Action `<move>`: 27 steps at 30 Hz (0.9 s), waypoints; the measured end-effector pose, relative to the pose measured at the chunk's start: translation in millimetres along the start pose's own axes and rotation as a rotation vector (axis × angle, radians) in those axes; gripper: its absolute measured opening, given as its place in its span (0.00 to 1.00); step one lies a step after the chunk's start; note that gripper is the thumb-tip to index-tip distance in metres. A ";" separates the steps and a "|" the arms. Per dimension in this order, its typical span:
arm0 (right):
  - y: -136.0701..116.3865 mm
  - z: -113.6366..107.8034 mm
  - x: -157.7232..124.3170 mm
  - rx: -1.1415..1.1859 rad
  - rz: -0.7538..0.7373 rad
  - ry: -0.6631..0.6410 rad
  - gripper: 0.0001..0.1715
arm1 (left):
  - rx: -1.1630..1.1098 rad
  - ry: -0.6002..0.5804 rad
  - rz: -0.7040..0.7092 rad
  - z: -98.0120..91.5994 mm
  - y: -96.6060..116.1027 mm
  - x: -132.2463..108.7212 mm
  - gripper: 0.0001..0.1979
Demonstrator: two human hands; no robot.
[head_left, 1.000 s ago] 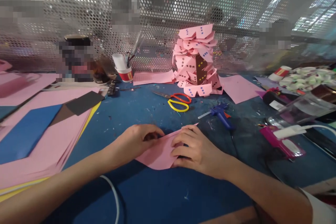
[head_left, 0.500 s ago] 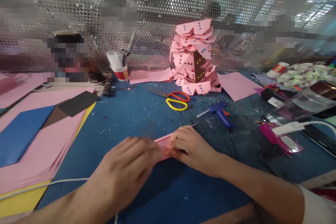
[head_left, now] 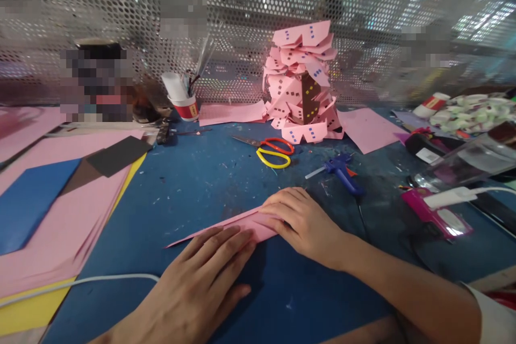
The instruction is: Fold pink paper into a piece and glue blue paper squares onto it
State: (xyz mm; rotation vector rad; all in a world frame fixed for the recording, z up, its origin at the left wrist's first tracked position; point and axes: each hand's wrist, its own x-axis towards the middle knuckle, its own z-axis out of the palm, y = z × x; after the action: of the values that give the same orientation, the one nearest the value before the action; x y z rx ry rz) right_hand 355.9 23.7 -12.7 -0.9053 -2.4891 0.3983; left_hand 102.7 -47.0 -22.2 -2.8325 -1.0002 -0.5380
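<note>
A narrow folded strip of pink paper [head_left: 245, 220] lies at a slant on the blue table, its thin tip pointing left. My left hand [head_left: 205, 274] rests flat on its near side, fingers stretched and thumb held apart. At the strip's right end my right hand [head_left: 306, 226] is closed over the paper, its fingers bent and close together. That end of the paper is hidden beneath it. Scissors [head_left: 274, 152] with one red and one yellow handle lie beyond the hands. A blue glue gun [head_left: 342, 172] is to the right of them.
Pink paper sheets [head_left: 100, 204], with a blue sheet [head_left: 36, 204], cover the left side. A tall pile of cut pink paper pieces [head_left: 286, 91] stands at the back beside a paper cup [head_left: 187, 108]. On the right are a clear container [head_left: 463, 158] and a magenta device [head_left: 437, 214].
My left hand has gone from raised and bunched near the strip's middle to flat on it. More of the strip's left end now shows. My right hand stays at the right end.
</note>
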 end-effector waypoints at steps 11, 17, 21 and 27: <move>-2.3 -5.2 -1.5 -0.032 -0.012 -0.053 0.12 | 0.120 -0.063 0.007 0.5 -2.1 -4.5 0.32; -3.0 -7.8 -1.6 -0.042 -0.019 -0.067 0.14 | 0.116 -0.067 -0.009 -0.2 -0.5 -1.6 0.31; -4.4 -10.3 -1.5 -0.061 -0.040 -0.069 0.13 | 0.125 -0.067 -0.001 0.6 0.3 -1.4 0.33; -3.7 -9.0 -2.2 -0.075 -0.052 -0.066 0.12 | 0.097 -0.058 -0.010 0.4 0.7 -2.2 0.33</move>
State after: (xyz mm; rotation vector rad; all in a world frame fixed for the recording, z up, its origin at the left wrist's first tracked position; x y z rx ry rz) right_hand 360.0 20.5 -4.2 -0.8677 -2.5977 0.3255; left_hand 101.7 -48.8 -23.3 -2.7733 -1.0220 -0.3981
